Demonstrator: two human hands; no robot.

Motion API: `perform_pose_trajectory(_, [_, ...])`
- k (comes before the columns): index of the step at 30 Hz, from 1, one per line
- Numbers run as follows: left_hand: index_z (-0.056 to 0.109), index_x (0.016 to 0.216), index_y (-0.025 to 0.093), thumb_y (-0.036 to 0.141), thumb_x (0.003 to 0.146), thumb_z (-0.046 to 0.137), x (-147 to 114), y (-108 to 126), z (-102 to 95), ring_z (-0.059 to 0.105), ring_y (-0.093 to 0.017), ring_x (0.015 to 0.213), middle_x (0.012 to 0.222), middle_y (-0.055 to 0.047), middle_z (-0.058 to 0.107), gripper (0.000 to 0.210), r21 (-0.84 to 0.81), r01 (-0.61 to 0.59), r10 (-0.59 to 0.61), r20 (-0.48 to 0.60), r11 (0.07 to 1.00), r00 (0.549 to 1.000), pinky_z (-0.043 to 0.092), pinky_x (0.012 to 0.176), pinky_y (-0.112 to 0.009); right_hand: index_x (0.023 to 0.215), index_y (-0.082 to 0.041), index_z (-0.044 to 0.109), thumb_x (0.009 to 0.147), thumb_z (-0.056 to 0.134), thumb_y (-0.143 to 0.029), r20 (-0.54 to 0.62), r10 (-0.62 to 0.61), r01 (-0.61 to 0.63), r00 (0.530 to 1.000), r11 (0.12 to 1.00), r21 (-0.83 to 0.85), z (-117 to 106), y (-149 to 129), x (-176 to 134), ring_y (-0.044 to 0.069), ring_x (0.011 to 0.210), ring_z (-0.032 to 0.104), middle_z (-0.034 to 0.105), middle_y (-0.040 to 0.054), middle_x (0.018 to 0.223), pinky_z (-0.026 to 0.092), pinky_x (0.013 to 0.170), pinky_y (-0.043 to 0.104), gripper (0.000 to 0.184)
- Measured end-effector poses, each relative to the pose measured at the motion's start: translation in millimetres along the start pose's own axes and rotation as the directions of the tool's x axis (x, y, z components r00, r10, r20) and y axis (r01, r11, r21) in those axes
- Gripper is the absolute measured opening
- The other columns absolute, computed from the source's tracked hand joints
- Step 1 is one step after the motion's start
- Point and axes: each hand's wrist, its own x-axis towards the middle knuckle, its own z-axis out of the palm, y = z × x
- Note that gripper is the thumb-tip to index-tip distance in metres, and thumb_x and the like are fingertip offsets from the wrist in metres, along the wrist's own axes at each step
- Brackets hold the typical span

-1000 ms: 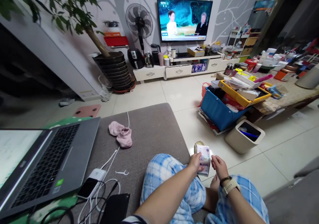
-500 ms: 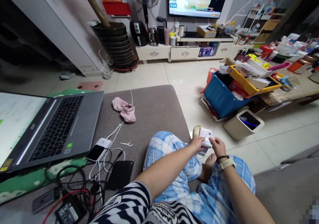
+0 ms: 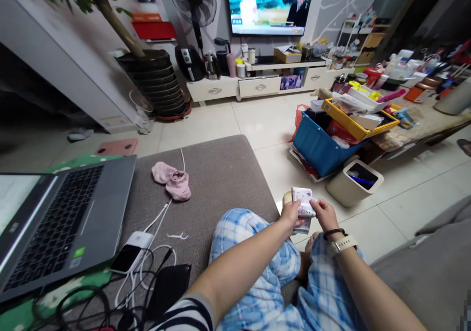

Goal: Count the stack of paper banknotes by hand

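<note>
A wad of banknotes (image 3: 302, 199) sits between both hands, above my knees in blue plaid trousers (image 3: 257, 252). My left hand (image 3: 291, 214) grips the wad from the left side. My right hand (image 3: 324, 213), with a tan-strapped watch (image 3: 342, 245) on its wrist, pinches the notes from the right. Behind the notes a pale rounded object (image 3: 287, 197) is partly hidden.
A grey cushion (image 3: 217, 183) holds an open laptop (image 3: 55, 223), pink socks (image 3: 172, 179), a phone (image 3: 127, 258) and tangled cables (image 3: 147, 272). On the tiled floor stand a beige bin (image 3: 353, 182) and a blue box (image 3: 320, 147). A cluttered table (image 3: 415, 124) is at right.
The view tilted down, then back up and shifted right. Both hands stayed on the banknotes, and the right fingers moved over the wad's upper edge.
</note>
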Motion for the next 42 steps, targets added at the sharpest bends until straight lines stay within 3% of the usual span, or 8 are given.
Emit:
perform_pose_trajectory(5, [0.067, 0.103, 0.015, 0.044, 0.089, 0.057, 7.4, 20.2, 1.6, 0.066, -0.021, 0.076, 0.092, -0.013, 0.072, 0.035, 0.047, -0.046, 0.043, 0.049, 0.998, 0.998, 0.05, 0.061, -0.029, 0.055, -0.021, 0.047, 0.067, 0.072, -0.067, 0.013, -0.038, 0.036, 0.999, 0.995, 0.098, -3.8, -1.0, 11.9, 0.011, 0.047, 0.036, 0.043, -0.0054, 0.047, 0.03, 0.047, 0.026, 0.054])
perform_pose_trajectory(9, [0.065, 0.104, 0.015, 0.043, 0.09, 0.054, 15.6, 3.7, -1.5, 0.066, -0.021, 0.074, 0.091, -0.013, 0.072, 0.033, 0.011, 0.029, -0.029, 0.004, 1.0, 1.0, 0.048, 0.059, -0.029, 0.057, -0.021, 0.05, 0.069, 0.071, -0.067, 0.013, -0.027, 0.025, 1.0, 0.992, 0.125, -1.0, 14.6, 6.9, 0.011, 0.048, 0.037, 0.043, -0.0049, 0.048, 0.032, 0.047, 0.026, 0.052])
perform_pose_trajectory(13, [0.066, 0.103, 0.015, 0.047, 0.087, 0.057, 20.4, -13.9, -3.8, 0.066, -0.021, 0.078, 0.094, -0.013, 0.072, 0.037, -0.038, -0.014, 0.014, -0.01, 0.999, 1.0, 0.048, 0.059, -0.029, 0.061, -0.02, 0.055, 0.071, 0.073, -0.062, -0.023, -0.038, 0.041, 0.999, 0.987, 0.157, 2.5, 21.2, 3.2, 0.012, 0.05, 0.039, 0.045, -0.0041, 0.053, 0.033, 0.048, 0.026, 0.046])
perform_pose_trajectory(17, [0.066, 0.104, 0.016, 0.049, 0.085, 0.058, 22.4, -14.0, -2.9, 0.067, -0.023, 0.083, 0.096, -0.013, 0.072, 0.039, -0.098, -0.041, 0.042, 0.013, 0.994, 0.999, 0.05, 0.066, -0.033, 0.065, -0.019, 0.06, 0.071, 0.075, -0.057, -0.062, -0.064, 0.074, 0.996, 0.982, 0.172, 0.8, 16.9, 0.3, 0.012, 0.053, 0.04, 0.048, -0.0034, 0.057, 0.034, 0.05, 0.026, 0.041])
perform_pose_trajectory(26, [0.065, 0.102, 0.018, 0.047, 0.084, 0.059, 24.6, -15.6, -5.3, 0.066, -0.026, 0.089, 0.096, -0.011, 0.07, 0.035, -0.145, -0.043, 0.036, -0.047, 0.988, 0.998, 0.05, 0.074, -0.038, 0.071, -0.019, 0.065, 0.066, 0.078, -0.059, 0.028, 0.004, -0.01, 1.0, 0.976, 0.217, 0.6, 12.1, -4.6, 0.01, 0.045, 0.035, 0.046, -0.0039, 0.052, 0.025, 0.045, 0.026, 0.043])
perform_pose_trajectory(33, [0.064, 0.103, 0.019, 0.043, 0.086, 0.055, 25.1, -21.9, -5.0, 0.065, -0.026, 0.096, 0.103, -0.012, 0.07, 0.031, -0.152, -0.027, 0.019, -0.055, 0.988, 0.998, 0.05, 0.077, -0.038, 0.069, -0.018, 0.061, 0.074, 0.073, -0.059, 0.091, 0.022, -0.044, 0.996, 0.97, 0.239, -2.3, 21.2, -2.9, 0.01, 0.046, 0.035, 0.044, -0.005, 0.05, 0.023, 0.048, 0.026, 0.042])
perform_pose_trajectory(42, [0.064, 0.101, 0.017, 0.033, 0.09, 0.049, 17.1, -11.4, -1.4, 0.066, -0.024, 0.089, 0.098, -0.011, 0.07, 0.024, -0.169, -0.033, 0.022, -0.062, 0.985, 0.998, 0.051, 0.072, -0.037, 0.069, -0.018, 0.058, 0.075, 0.073, -0.058, 0.133, 0.042, -0.079, 0.99, 0.955, 0.287, -5.0, 26.4, -2.5, 0.008, 0.045, 0.032, 0.043, -0.0064, 0.049, 0.019, 0.049, 0.025, 0.043])
